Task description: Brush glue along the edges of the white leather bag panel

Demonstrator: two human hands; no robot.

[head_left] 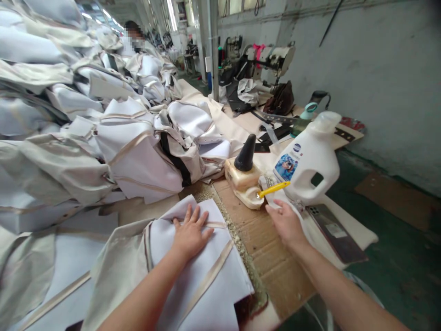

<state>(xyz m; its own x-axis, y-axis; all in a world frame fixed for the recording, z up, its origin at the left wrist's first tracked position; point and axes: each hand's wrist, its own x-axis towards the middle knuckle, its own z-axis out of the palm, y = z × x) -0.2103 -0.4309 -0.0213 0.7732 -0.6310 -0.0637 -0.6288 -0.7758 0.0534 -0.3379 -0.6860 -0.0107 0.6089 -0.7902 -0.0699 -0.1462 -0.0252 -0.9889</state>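
On the near part of the table lies a white panel [229,271] with beige tape [210,276], and the left hand [191,232] rests on it palm down, fingers spread wide. To the right, over the cardboard [275,266], is the right hand [285,223], its thumb and forefinger near each other and the other fingers curled out of sight (whether they pinch anything, I cannot tell). Just beyond that hand stands a stained pot [241,179], a yellow brush [275,187] leaning in its mouth and a black cone [245,156] upright on top; brush and hand are apart. Right of the pot stands a white jug [312,149], with a phone [339,235] lying before it. On the left rises a heap [134,151] of white and grey pieces; behind it is another person [149,47]
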